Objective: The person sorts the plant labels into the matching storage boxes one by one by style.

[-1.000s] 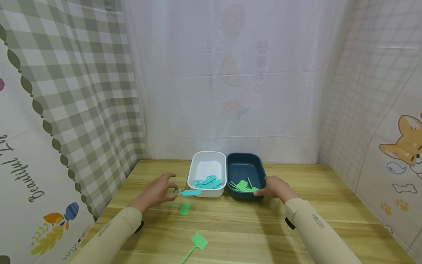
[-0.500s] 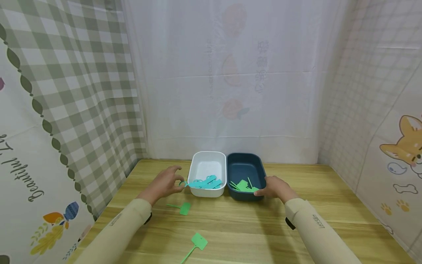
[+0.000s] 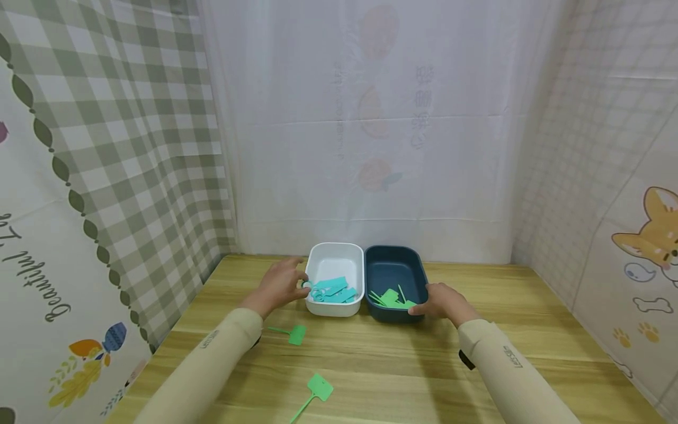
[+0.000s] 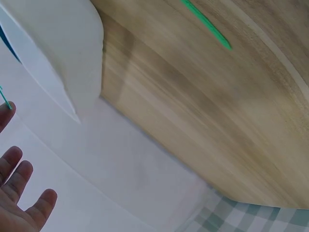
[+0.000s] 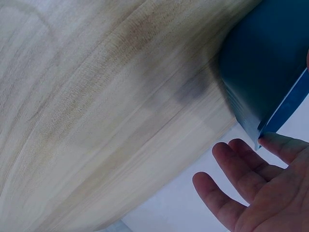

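Observation:
At the left rim of the white bin (image 3: 335, 310) my left hand (image 3: 281, 284) pinches the looped end of a teal cable-tie tag (image 3: 327, 283). Its flat end lies over several other looped teal tags in the bin's front. In the left wrist view, a thin teal strip (image 4: 6, 101) meets a fingertip. My right hand (image 3: 444, 300) grips the front right corner of the dark blue bin (image 3: 394, 268), thumb over the rim and index finger on the rim's corner. Several green cable-tie tags (image 3: 391, 297) lie at that bin's front.
Two green tags lie loose on the wooden table (image 3: 392, 377): one (image 3: 297, 335) below my left wrist, the other (image 3: 320, 387) nearer the front. The bins stand side by side near the table's back edge, before a white curtain (image 3: 296, 176). A checkered curtain (image 3: 132, 147) hangs left.
My left hand has moved right and away from me, carrying the teal tag from left of the white bin to over the tags in it. My right hand stays at the dark blue bin.

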`<act>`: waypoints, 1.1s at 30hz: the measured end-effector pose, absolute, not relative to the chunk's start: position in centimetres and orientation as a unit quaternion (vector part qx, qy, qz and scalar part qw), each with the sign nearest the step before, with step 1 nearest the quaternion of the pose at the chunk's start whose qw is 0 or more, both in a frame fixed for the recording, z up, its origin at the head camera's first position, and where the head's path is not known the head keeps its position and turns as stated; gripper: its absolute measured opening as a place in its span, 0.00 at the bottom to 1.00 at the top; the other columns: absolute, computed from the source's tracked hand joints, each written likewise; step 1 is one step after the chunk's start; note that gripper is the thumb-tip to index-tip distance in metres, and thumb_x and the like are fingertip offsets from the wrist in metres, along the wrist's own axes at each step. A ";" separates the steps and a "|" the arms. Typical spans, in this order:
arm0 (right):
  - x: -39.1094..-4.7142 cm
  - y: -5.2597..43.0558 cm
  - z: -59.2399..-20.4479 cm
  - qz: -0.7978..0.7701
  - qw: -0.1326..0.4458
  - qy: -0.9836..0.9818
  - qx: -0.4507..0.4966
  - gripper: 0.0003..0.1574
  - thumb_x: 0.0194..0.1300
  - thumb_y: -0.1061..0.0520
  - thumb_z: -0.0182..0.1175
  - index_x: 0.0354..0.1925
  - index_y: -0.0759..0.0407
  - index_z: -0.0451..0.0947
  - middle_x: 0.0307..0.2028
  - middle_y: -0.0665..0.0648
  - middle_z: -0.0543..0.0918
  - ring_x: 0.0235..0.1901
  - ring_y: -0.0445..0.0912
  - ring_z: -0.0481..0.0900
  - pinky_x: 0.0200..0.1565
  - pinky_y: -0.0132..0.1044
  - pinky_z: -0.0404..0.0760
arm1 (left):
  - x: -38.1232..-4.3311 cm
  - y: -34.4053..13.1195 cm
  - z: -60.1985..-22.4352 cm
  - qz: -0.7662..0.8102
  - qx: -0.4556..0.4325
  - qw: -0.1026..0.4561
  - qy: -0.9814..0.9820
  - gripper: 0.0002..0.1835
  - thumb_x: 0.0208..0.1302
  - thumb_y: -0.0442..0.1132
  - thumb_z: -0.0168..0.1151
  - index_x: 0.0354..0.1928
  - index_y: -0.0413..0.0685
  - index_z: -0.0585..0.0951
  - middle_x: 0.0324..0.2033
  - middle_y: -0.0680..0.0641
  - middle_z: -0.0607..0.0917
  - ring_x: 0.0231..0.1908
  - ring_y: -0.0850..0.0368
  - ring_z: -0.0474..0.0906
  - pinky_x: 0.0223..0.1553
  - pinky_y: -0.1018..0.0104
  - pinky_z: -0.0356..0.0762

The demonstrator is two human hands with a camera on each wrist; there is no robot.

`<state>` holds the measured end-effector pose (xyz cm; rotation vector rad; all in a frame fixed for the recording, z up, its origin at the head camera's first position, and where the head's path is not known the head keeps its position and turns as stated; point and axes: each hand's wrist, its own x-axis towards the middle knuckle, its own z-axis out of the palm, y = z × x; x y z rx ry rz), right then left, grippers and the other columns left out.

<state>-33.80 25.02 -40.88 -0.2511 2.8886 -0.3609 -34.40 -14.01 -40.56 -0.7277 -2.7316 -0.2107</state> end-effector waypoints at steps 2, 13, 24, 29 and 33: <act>-33.8 25.0 -40.8 -0.121 0.109 0.983 -0.088 0.58 0.59 0.37 0.69 0.64 0.82 0.62 0.62 0.81 0.68 0.62 0.72 0.66 0.59 0.62 0.69 | -34.5 -13.7 -40.5 -0.075 -0.248 0.149 -0.954 0.13 0.58 0.48 0.69 0.38 0.48 0.89 0.59 0.37 0.77 0.61 0.40 0.71 0.57 0.41 0.71; -33.9 25.0 -40.9 -0.120 0.109 0.983 -0.086 0.58 0.59 0.37 0.69 0.64 0.82 0.62 0.62 0.81 0.68 0.62 0.72 0.66 0.59 0.62 0.69 | -35.0 -12.3 -40.9 -0.034 -0.218 0.152 -0.963 0.14 0.60 0.50 0.69 0.36 0.46 0.89 0.59 0.38 0.78 0.63 0.40 0.69 0.62 0.41 0.67; -33.8 24.9 -40.8 -0.126 0.111 0.982 -0.082 0.58 0.59 0.37 0.69 0.65 0.82 0.62 0.62 0.81 0.67 0.63 0.72 0.65 0.60 0.62 0.68 | -35.4 -11.0 -41.6 -0.007 -0.215 0.149 -0.965 0.17 0.62 0.54 0.68 0.29 0.46 0.87 0.59 0.39 0.78 0.61 0.41 0.71 0.60 0.44 0.69; -33.7 24.9 -40.8 -0.126 0.110 0.982 -0.081 0.58 0.59 0.37 0.69 0.65 0.82 0.62 0.62 0.81 0.67 0.63 0.72 0.65 0.60 0.62 0.68 | -35.1 -10.5 -41.6 -0.010 -0.202 0.135 -0.970 0.23 0.61 0.55 0.70 0.47 0.44 0.86 0.64 0.36 0.73 0.65 0.40 0.68 0.60 0.43 0.69; -33.7 24.9 -40.8 -0.128 0.109 0.983 -0.079 0.58 0.59 0.37 0.69 0.65 0.81 0.62 0.62 0.81 0.67 0.63 0.72 0.65 0.60 0.62 0.68 | -35.2 -10.5 -41.7 -0.007 -0.195 0.141 -0.971 0.21 0.61 0.52 0.70 0.50 0.47 0.85 0.64 0.36 0.73 0.65 0.40 0.68 0.59 0.43 0.70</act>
